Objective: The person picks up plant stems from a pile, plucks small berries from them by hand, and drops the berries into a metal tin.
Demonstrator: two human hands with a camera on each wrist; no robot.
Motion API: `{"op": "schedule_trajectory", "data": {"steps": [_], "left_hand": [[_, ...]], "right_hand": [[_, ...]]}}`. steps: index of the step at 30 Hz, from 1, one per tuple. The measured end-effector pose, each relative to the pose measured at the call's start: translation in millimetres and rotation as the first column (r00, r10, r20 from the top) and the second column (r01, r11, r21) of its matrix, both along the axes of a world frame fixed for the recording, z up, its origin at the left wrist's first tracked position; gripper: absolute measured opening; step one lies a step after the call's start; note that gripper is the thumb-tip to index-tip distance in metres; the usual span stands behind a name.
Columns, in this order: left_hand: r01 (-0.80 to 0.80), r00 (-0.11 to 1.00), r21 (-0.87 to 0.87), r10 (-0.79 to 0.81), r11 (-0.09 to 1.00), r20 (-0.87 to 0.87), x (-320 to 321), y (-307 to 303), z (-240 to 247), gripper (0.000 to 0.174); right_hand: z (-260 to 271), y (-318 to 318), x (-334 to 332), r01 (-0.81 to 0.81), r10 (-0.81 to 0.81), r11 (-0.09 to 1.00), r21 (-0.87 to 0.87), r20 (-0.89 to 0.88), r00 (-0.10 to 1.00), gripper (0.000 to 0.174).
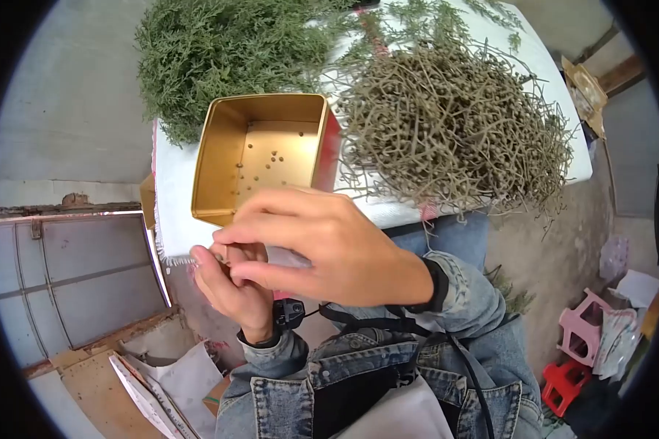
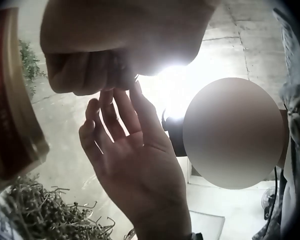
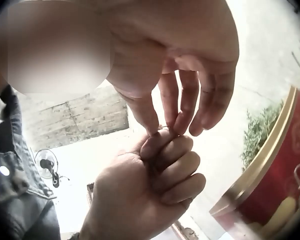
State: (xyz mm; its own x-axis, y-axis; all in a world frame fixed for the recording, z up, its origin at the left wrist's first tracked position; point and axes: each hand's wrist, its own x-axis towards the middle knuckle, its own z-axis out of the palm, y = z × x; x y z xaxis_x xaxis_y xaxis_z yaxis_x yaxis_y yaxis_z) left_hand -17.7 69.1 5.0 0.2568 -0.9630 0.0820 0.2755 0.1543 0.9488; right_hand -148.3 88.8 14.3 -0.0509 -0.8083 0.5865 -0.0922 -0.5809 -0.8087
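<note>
Right grip (image 1: 307, 241) arched above curled left grip (image 1: 236, 291), both closed on a thin stem (image 3: 163, 127)

Premises appear to be a home's plain workroom: metal door (image 1: 88, 267), bare floor (image 1: 523, 263), pink stool (image 1: 580, 331), red stool (image 1: 562, 388), fan (image 3: 47, 165).

Shiny gold metal lines the tin (image 1: 260, 157); the white sheet (image 1: 179, 216) looks like woven plastic, perhaps.
</note>
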Motion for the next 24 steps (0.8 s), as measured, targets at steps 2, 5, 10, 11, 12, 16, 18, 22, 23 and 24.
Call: {"op": "schedule_trajectory", "data": {"steps": [2, 5, 10, 11, 12, 16, 18, 22, 23, 24], "left_hand": [[0.317, 0.931, -0.051, -0.3, 0.947, 0.21, 11.5, 22.7, -2.5, 0.051], [0.361, 0.818, -0.057, -0.287, 0.931, 0.499, 6.5, 44.6, 2.0, 0.053], [0.525, 0.688, -0.078, -0.368, 0.848, 0.625, -23.4, 63.5, 3.8, 0.055], [0.532, 0.679, -0.079, -0.369, 0.843, 0.635, -31.6, 66.8, 5.9, 0.055], [0.501, 0.69, -0.075, -0.346, 0.862, 0.636, -41.8, 70.3, 7.4, 0.054], [0.444, 0.756, 0.002, -0.375, 0.896, 0.536, -58.2, 83.1, 13.5, 0.049], [0.499, 0.818, 0.116, -0.511, 0.859, 0.265, -56.1, 88.4, 13.3, 0.046], [0.571, 0.615, 0.315, -0.65, 0.758, 0.447, -46.2, 87.9, 15.3, 0.042], [0.567, 0.623, 0.311, -0.644, 0.763, 0.444, -48.6, 86.8, 15.2, 0.042], [0.599, 0.619, 0.313, -0.674, 0.737, 0.403, -51.1, 85.0, 15.8, 0.04]], "right_hand": [[2.3, 19.5, -16.5, 0.021, -0.024, 0.999, -0.024, -0.122, 0.992, 0.022], [2.8, 48.2, -34.6, 0.093, -0.101, 0.994, -0.055, -0.158, 0.982, 0.023], [-7.5, 81.6, -54.6, 0.323, -0.355, 0.914, -0.244, -0.099, 0.93, 0.022], [-7.4, 86.0, -59.7, 0.333, -0.363, 0.91, -0.248, -0.087, 0.928, 0.022], [-6.8, 88.1, -65.1, 0.358, -0.403, 0.894, -0.269, -0.136, 0.905, 0.022], [-3.0, 94.6, -85.2, 0.397, -0.466, 0.87, -0.294, -0.226, 0.855, 0.022], [-2.2, 98.4, -96.0, 0.399, -0.462, 0.878, -0.265, -0.248, 0.852, 0.023], [-13.1, 101.8, -103.6, 0.348, -0.408, 0.904, -0.247, -0.261, 0.875, 0.025], [-14.1, 101.8, -106.9, 0.339, -0.401, 0.907, -0.25, -0.265, 0.877, 0.025], [-15.0, 102.3, -109.7, 0.311, -0.373, 0.92, -0.238, -0.289, 0.882, 0.026]]}}
